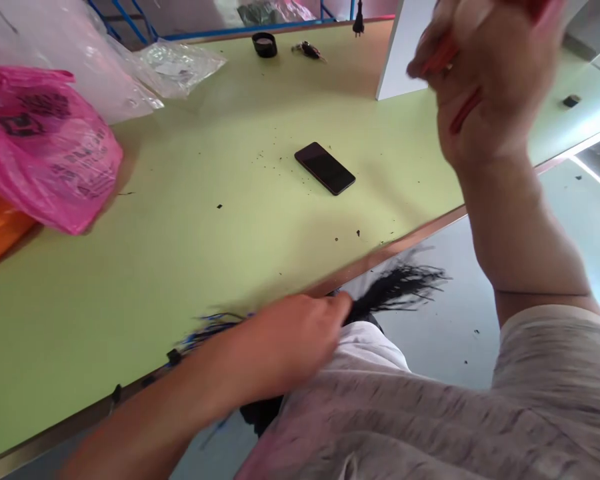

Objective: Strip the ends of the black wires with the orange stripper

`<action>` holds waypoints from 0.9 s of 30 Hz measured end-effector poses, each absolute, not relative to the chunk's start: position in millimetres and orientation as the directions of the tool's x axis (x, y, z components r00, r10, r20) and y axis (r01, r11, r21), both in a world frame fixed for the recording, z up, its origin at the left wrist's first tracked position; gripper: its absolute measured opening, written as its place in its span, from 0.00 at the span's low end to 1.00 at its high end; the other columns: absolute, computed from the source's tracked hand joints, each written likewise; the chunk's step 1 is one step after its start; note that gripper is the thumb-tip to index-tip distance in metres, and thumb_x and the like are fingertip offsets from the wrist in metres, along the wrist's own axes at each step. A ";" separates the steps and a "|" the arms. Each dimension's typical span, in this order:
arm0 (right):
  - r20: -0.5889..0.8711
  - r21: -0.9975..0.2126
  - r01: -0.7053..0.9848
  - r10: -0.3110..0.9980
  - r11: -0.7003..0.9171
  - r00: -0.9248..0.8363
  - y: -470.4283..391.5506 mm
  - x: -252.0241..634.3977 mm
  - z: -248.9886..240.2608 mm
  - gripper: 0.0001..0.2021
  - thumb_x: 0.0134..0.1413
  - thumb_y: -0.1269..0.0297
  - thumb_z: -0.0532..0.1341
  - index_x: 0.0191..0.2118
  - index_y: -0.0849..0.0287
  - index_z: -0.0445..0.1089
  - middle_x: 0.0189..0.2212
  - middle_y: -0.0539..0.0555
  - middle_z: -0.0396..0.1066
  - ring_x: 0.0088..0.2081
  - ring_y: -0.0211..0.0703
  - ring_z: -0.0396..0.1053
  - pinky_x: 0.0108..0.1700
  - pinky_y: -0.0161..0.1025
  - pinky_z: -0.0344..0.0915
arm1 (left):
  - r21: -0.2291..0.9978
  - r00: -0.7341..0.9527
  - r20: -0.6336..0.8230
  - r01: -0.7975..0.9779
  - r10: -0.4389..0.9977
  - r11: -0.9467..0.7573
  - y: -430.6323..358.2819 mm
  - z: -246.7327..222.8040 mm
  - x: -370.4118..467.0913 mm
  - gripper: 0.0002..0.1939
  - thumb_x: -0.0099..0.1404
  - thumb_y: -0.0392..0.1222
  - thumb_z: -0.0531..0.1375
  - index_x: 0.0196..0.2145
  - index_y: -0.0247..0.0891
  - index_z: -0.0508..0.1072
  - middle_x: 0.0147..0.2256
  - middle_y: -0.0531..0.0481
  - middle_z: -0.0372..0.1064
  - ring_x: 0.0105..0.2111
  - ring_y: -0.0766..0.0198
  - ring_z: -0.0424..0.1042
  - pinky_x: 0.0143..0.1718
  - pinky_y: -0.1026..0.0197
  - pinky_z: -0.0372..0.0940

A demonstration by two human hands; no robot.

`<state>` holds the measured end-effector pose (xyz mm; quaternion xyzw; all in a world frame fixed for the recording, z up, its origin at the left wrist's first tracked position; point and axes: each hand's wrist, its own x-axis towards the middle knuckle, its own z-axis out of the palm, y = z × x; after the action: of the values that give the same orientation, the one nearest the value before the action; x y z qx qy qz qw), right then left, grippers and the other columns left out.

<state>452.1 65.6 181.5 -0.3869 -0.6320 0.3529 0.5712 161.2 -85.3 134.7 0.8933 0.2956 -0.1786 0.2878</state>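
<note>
My left hand is closed around a bundle of thin black wires at the table's front edge, over my lap. The wires' loose ends fan out to the right past my fingers. Behind the wrist, more wires, black and blue, stick out over the edge. My right hand is raised at the upper right, well apart from the bundle. Its fingers are curled round something red, seemingly a tool's handle; blur and the fingers hide its kind.
On the green table lie a phone, dark scraps, a black ring-shaped object and keys. A pink plastic bag and clear plastic bags are at left. A white panel stands at the back right.
</note>
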 end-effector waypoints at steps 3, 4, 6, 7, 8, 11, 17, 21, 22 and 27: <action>0.512 -0.853 0.084 0.857 0.515 -0.055 69.7 416.1 151.4 0.18 0.66 0.45 0.66 0.48 0.55 0.74 0.38 0.49 0.75 0.44 0.45 0.78 0.46 0.43 0.79 | 0.134 0.523 -0.481 0.837 0.704 -0.531 -71.6 156.8 92.1 0.12 0.71 0.44 0.50 0.44 0.45 0.72 0.24 0.50 0.74 0.22 0.50 0.77 0.24 0.54 0.60; 0.540 -0.838 0.060 0.840 0.543 -0.053 71.9 403.0 141.8 0.19 0.61 0.47 0.70 0.48 0.54 0.74 0.37 0.49 0.74 0.40 0.44 0.76 0.45 0.44 0.78 | -0.027 0.418 -0.426 0.880 0.802 -0.474 -66.7 161.1 72.4 0.14 0.72 0.48 0.48 0.45 0.45 0.71 0.21 0.52 0.70 0.19 0.50 0.73 0.23 0.54 0.59; 0.552 -0.832 0.030 0.831 0.555 -0.060 77.3 376.6 123.7 0.18 0.56 0.49 0.74 0.46 0.51 0.74 0.35 0.49 0.72 0.35 0.43 0.72 0.43 0.44 0.77 | -0.344 0.228 -0.261 0.886 0.938 -0.311 -57.2 161.4 39.7 0.20 0.73 0.50 0.45 0.49 0.42 0.71 0.23 0.50 0.69 0.21 0.46 0.73 0.25 0.52 0.62; 0.528 -0.845 0.041 0.845 0.533 -0.086 80.6 363.7 115.0 0.18 0.58 0.48 0.73 0.47 0.51 0.73 0.35 0.49 0.72 0.36 0.43 0.72 0.45 0.45 0.77 | -0.449 0.162 -0.199 0.862 0.967 -0.237 -52.8 157.0 26.9 0.23 0.74 0.47 0.42 0.52 0.39 0.72 0.26 0.47 0.72 0.24 0.44 0.75 0.27 0.50 0.65; 0.509 -0.854 0.061 0.854 0.516 -0.106 84.2 351.2 106.5 0.18 0.61 0.47 0.71 0.48 0.50 0.72 0.35 0.49 0.71 0.37 0.43 0.73 0.47 0.45 0.77 | -0.500 0.132 -0.175 0.842 0.976 -0.203 -49.0 149.7 16.0 0.26 0.75 0.43 0.39 0.56 0.35 0.72 0.32 0.42 0.76 0.30 0.42 0.79 0.31 0.48 0.68; 0.501 -0.855 0.048 0.847 0.516 -0.178 96.9 317.2 81.6 0.20 0.65 0.44 0.68 0.52 0.52 0.70 0.36 0.50 0.70 0.41 0.44 0.73 0.49 0.47 0.76 | -0.368 0.157 -0.266 0.896 0.951 -0.251 -42.1 114.5 -10.2 0.31 0.78 0.43 0.41 0.70 0.27 0.63 0.54 0.29 0.77 0.54 0.37 0.78 0.48 0.42 0.74; 0.406 -0.909 0.012 0.891 0.417 -0.204 121.6 266.4 38.5 0.15 0.60 0.52 0.71 0.46 0.53 0.71 0.35 0.49 0.70 0.38 0.43 0.69 0.46 0.45 0.73 | 0.037 0.177 -0.306 0.984 0.936 -0.174 -40.5 52.4 -49.6 0.39 0.75 0.58 0.51 0.73 0.26 0.62 0.70 0.29 0.64 0.70 0.38 0.65 0.72 0.43 0.60; 0.295 -0.950 0.051 0.940 0.307 -0.171 129.5 252.1 14.8 0.13 0.58 0.56 0.70 0.43 0.54 0.70 0.32 0.47 0.68 0.34 0.41 0.64 0.43 0.44 0.70 | 0.208 0.216 -0.174 0.962 0.961 -0.178 -25.4 41.6 -45.8 0.37 0.73 0.58 0.55 0.72 0.36 0.64 0.70 0.35 0.66 0.70 0.42 0.66 0.70 0.43 0.63; 0.272 -0.956 0.067 0.949 0.285 -0.158 129.8 252.3 9.4 0.13 0.58 0.56 0.69 0.43 0.54 0.70 0.31 0.47 0.67 0.33 0.41 0.64 0.42 0.44 0.70 | 0.233 0.236 -0.166 0.953 0.958 -0.194 -19.2 39.9 -43.0 0.35 0.73 0.56 0.55 0.72 0.37 0.65 0.70 0.35 0.67 0.69 0.42 0.67 0.70 0.42 0.64; 0.194 -0.963 0.154 0.966 0.221 -0.173 127.7 266.0 -10.6 0.14 0.58 0.54 0.66 0.46 0.53 0.68 0.35 0.50 0.67 0.36 0.43 0.64 0.43 0.45 0.68 | 0.283 0.272 -0.096 0.930 0.957 -0.236 16.8 31.6 -42.2 0.31 0.73 0.50 0.54 0.69 0.35 0.70 0.66 0.35 0.71 0.66 0.44 0.70 0.69 0.43 0.65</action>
<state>266.0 127.7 -10.6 -0.4452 -0.6288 0.4373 0.4638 -42.2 16.8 31.6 0.7846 0.6013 0.0487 0.1433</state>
